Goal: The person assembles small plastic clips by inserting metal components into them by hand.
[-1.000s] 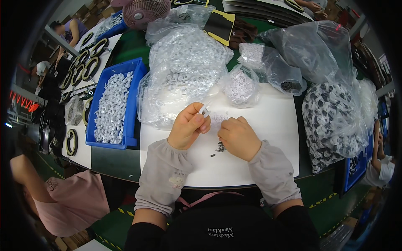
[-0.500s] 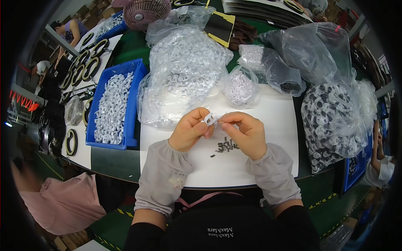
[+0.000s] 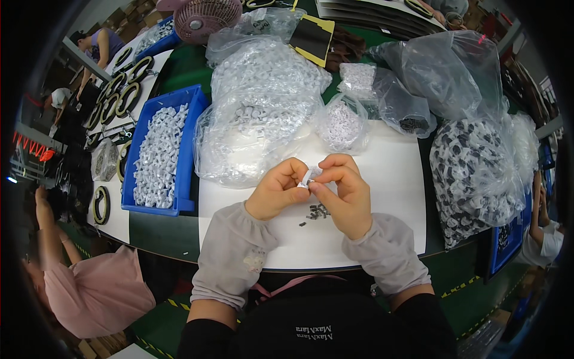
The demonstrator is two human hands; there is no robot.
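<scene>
Between the fingertips of both hands is a small white plastic part (image 3: 305, 179). My left hand (image 3: 277, 190) pinches it from the left, thumb and fingers closed around it. The fingers of my right hand (image 3: 344, 192) close on its other side, covering much of it; whether they also hold a smaller piece cannot be made out. Just below the hands, small dark grey cylindrical pieces (image 3: 317, 212) lie in a loose pile on the white sheet (image 3: 287, 251), partly hidden by my right hand.
A blue bin (image 3: 186, 149) of white parts stands at left. Clear bags of white parts (image 3: 263, 90) lie behind the hands, beside a smaller bag of pale pieces (image 3: 342, 127). A large bag of black and white parts (image 3: 472, 179) stands right. A person in pink (image 3: 98, 287) is at lower left.
My right hand has turned and moved slightly left, its fingers now against the white plastic part. The left hand has shifted a little. The person in pink has raised an arm.
</scene>
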